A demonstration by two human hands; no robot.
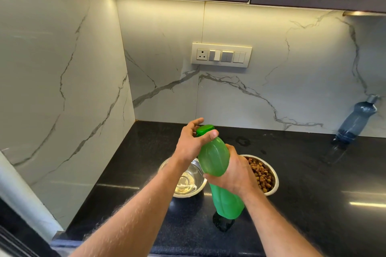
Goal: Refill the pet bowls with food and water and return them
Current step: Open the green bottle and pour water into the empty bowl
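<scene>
I find the food bowl point(263, 175) filled on the counter point(313, 173); the water bowl point(186, 179) looks unfilled. Right hand point(236, 173) grips the green bottle point(215, 158) — left hand point(194, 142) pinches its cap point(205, 129).

My left hand point(193, 142) and my right hand point(236, 175) are both bare; no glove, ring or watch shows on either; both forearms are uncovered from wrist to the near edge of the view, with no sleeve cuff in sight; fine hairs stand along the forearms; my nails are short and plain.
</scene>
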